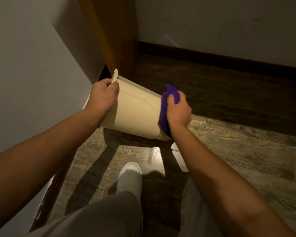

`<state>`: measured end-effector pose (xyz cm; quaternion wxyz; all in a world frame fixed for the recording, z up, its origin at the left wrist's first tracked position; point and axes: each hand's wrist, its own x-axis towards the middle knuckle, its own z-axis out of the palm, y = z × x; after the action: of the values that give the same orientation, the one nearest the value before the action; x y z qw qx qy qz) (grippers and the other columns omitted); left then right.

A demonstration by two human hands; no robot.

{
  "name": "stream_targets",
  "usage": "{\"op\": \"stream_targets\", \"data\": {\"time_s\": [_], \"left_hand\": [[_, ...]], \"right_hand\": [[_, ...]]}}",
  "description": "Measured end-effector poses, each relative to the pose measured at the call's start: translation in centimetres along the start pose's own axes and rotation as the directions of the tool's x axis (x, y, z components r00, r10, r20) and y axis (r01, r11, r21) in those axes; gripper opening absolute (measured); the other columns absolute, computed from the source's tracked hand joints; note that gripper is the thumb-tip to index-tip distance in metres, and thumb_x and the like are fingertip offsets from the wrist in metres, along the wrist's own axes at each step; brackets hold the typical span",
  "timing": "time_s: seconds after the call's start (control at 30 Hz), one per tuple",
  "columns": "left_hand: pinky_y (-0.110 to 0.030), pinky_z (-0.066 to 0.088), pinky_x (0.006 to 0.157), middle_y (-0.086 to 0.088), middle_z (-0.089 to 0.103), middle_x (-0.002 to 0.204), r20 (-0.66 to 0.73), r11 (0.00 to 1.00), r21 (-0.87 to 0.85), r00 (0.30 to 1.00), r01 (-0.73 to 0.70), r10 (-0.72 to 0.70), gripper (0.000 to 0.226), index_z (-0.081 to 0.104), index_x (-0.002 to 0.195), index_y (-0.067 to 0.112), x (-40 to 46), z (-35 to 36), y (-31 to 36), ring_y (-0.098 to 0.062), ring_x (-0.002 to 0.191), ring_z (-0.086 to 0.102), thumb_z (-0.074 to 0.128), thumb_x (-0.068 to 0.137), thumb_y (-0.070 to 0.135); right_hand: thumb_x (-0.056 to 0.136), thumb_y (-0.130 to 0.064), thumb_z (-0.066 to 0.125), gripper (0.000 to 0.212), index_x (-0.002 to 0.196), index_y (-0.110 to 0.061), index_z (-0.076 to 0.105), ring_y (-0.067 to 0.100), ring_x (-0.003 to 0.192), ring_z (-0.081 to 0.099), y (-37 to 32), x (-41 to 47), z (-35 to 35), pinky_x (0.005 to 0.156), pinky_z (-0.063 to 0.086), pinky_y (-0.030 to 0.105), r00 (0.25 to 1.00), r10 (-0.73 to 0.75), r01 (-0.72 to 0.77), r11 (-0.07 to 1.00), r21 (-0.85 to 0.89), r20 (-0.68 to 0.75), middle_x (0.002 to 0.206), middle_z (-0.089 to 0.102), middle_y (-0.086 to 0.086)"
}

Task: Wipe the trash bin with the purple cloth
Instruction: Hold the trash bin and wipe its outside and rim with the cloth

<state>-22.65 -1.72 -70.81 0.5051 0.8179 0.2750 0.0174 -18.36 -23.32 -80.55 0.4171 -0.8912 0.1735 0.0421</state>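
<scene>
A cream plastic trash bin [135, 112] is tipped on its side above the wooden floor, its rim to the left and its base to the right. My left hand [103, 94] grips the rim at the upper left. My right hand [178, 110] presses a purple cloth [166, 106] against the bin's base end; the cloth drapes over the bottom edge. The bin's opening faces away to the left and its inside is hidden.
A grey wall [32, 74] stands close on the left, and a wooden door frame [116, 35] fills the corner behind the bin. A dark skirting board [212, 59] runs along the far wall. My white shoe [130, 178] rests on the glossy wood floor [237, 151] below the bin.
</scene>
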Motion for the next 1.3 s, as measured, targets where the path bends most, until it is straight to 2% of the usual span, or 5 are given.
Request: {"op": "stream_targets", "data": {"time_s": [0.43,0.63,0.8,1.0,1.3], "left_hand": [[-0.041,0.051,0.083,0.004,0.062,0.125,0.496,0.998,0.036,0.868,-0.046,0.023,0.060,0.043,0.149,0.040,0.7,-0.5,4.4,-0.023,0.106,0.063,0.062,0.092,0.049],[-0.046,0.039,0.096,0.008,0.055,0.135,0.333,0.980,0.125,0.937,-0.156,0.107,0.049,0.044,0.151,0.037,0.0,0.0,2.6,-0.021,0.118,0.053,0.042,0.104,0.051],[-0.024,0.036,0.075,0.024,0.059,0.105,0.224,0.966,0.128,0.955,-0.226,0.194,0.039,0.059,0.139,0.034,0.7,0.6,2.7,0.000,0.098,0.054,0.043,0.105,0.047],[-0.030,0.036,0.067,0.016,0.065,0.106,0.124,0.998,0.019,0.990,-0.066,0.063,0.036,0.064,0.132,0.034,1.1,0.4,2.2,-0.012,0.095,0.057,0.047,0.103,0.046],[-0.036,0.040,0.070,0.011,0.065,0.101,0.104,0.999,-0.025,0.994,0.039,-0.036,0.035,0.063,0.130,0.033,2.0,0.4,3.1,-0.018,0.093,0.059,0.050,0.101,0.048]], "right_hand": [[0.099,-0.046,0.057,0.045,0.140,-0.026,0.058,0.032,0.116,0.063,5.0,3.0,-2.0,0.099,0.053,0.048,0.837,0.543,-0.521,0.758,0.393,0.061,0.130,0.064,0.007],[0.104,-0.038,0.054,0.039,0.143,-0.033,0.055,0.000,0.102,0.059,0.6,0.8,-2.8,0.080,0.043,0.018,0.989,0.023,0.020,0.957,0.288,-0.144,0.123,0.063,-0.013],[0.099,-0.039,0.057,0.039,0.138,-0.036,0.059,0.007,0.119,0.056,-6.0,-1.4,-2.0,0.092,0.047,0.024,0.881,-0.469,0.441,0.862,0.252,0.064,0.138,0.059,-0.008],[0.096,-0.038,0.059,0.037,0.133,-0.029,0.060,0.025,0.119,0.051,-2.4,-3.9,-1.4,0.093,0.051,0.047,0.932,-0.358,0.359,0.933,0.002,-0.065,0.133,0.054,0.007],[0.095,-0.041,0.062,0.043,0.133,-0.035,0.044,0.020,0.106,0.056,1.9,-8.3,-1.6,0.079,0.049,0.030,0.968,-0.242,0.235,0.967,-0.101,-0.064,0.131,0.048,0.005]]}}
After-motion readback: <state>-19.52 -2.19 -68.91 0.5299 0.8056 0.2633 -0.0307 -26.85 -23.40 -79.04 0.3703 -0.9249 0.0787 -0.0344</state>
